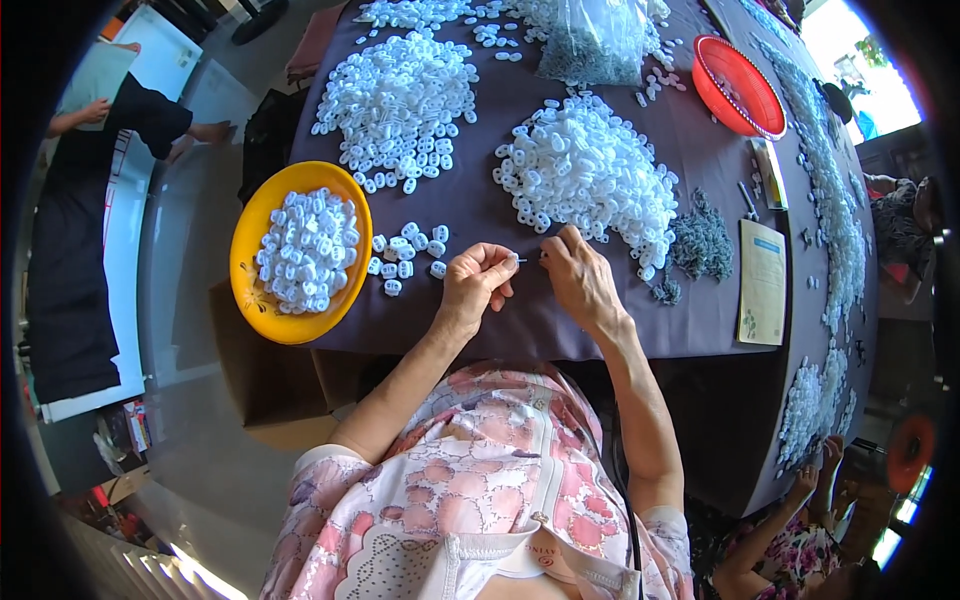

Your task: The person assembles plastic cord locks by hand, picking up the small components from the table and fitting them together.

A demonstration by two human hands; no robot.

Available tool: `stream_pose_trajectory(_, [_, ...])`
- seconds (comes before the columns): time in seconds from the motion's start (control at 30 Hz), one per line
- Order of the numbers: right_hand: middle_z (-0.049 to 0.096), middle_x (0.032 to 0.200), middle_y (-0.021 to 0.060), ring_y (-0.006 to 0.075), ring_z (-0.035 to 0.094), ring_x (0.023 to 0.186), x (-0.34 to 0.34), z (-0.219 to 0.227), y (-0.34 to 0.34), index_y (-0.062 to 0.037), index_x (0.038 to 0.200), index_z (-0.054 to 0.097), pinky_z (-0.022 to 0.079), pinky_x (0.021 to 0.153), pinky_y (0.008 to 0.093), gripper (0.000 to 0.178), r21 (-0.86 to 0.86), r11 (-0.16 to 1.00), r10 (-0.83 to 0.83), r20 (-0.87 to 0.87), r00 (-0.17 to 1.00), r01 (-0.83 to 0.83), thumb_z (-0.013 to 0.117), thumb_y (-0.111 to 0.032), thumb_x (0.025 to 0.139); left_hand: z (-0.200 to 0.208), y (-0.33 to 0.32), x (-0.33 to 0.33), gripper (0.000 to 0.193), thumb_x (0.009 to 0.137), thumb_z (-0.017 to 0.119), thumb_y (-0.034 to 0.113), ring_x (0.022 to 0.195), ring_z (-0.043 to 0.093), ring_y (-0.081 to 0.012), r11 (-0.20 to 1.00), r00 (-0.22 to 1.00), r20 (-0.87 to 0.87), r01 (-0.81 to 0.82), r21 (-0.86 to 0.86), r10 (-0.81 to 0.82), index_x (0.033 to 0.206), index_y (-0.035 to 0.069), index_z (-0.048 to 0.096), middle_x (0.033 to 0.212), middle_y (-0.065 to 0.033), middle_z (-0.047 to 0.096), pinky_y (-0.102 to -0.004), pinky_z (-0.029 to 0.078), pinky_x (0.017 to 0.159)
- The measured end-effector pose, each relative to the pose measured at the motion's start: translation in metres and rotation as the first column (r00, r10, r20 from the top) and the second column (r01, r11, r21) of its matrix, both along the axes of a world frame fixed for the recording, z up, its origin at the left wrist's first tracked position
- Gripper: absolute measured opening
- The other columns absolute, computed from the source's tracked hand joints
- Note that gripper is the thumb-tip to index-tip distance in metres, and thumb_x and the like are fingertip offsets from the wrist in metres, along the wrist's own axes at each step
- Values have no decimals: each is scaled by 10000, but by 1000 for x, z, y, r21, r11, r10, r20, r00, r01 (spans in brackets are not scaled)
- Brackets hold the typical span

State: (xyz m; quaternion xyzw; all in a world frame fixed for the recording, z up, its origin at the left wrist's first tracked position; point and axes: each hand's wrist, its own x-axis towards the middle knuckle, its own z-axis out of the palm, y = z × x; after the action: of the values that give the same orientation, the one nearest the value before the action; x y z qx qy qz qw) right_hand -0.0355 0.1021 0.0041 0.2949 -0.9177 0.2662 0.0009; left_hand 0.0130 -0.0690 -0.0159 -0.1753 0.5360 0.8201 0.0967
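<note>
Near the table's front edge, my left hand (pixel 480 282) pinches a small white plastic piece (pixel 514 257) between thumb and fingertips. A thin, light-coloured tip points from it toward my right hand. Close by, my right hand (pixel 582 280) is closed, fingertips pressed together; anything in them is hidden. Just beyond it lies a large heap of white two-holed plastic pieces (pixel 590 175). A pile of tiny grey parts (pixel 703 240), perhaps springs, sits to its right. Several loose white pieces (pixel 407 245) lie left of my left hand, beside a yellow plate (pixel 245 290) heaped with more.
Another white heap (pixel 400 100) lies farther left. A clear bag of grey parts (pixel 595 45) and a red basket (pixel 745 122) stand at the back. To the right is a beige booklet (pixel 762 285). An open cardboard box (pixel 260 375) sits below the plate. Other people work nearby.
</note>
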Motion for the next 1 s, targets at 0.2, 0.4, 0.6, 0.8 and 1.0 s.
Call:
stream_pose_trajectory(0.2, [541, 810, 118, 280, 588, 694, 17, 5, 15, -38, 904, 538, 469, 595, 381, 149, -207, 962, -148, 162, 976, 181, 634, -52, 790, 2, 13, 0, 96, 871, 634, 108, 537, 559, -67, 998, 1000, -3, 22, 54, -21, 890, 23, 595, 756, -37, 621, -180, 419, 401])
stream_pose_trajectory(0.4, [573, 699, 58, 98, 550, 577, 32, -8, 36, -8, 911, 573, 438, 506, 252, 135, -468, 801, -172, 416, 893, 373, 636, 11, 793, 5, 30, -1, 97, 864, 634, 84, 561, 586, -82, 995, 998, 6, 69, 73, -70, 914, 10, 596, 770, -51, 624, -187, 459, 426])
stream_pose_trajectory(0.6, [583, 715, 7, 66, 576, 621, 43, -8, 44, -4, 962, 616, 472, 542, 206, 120, -618, 573, -31, 639, 768, 538, 616, -1, 841, 12, 44, -3, 145, 860, 628, 51, 590, 618, -109, 990, 996, -1, 94, 109, -94, 988, -11, 603, 783, -65, 636, -211, 521, 481])
stream_pose_trajectory(0.8, [595, 732, 12, 75, 602, 657, 47, -8, 52, 19, 991, 621, 508, 601, 213, 124, -634, 548, 33, 668, 744, 545, 601, -34, 880, 12, 50, -2, 128, 860, 633, 58, 611, 636, -116, 984, 988, 1, 154, 87, -155, 966, -10, 609, 762, -60, 637, -218, 540, 506])
stream_pose_trajectory(1.0, [624, 798, 28, 105, 641, 696, 52, -6, 46, 16, 1037, 627, 545, 615, 236, 167, -649, 401, 3, 707, 707, 647, 591, -68, 897, 13, 52, 0, 105, 872, 623, 75, 606, 626, -104, 980, 979, -65, 191, -62, -195, 949, 5, 609, 758, -43, 632, -214, 529, 499])
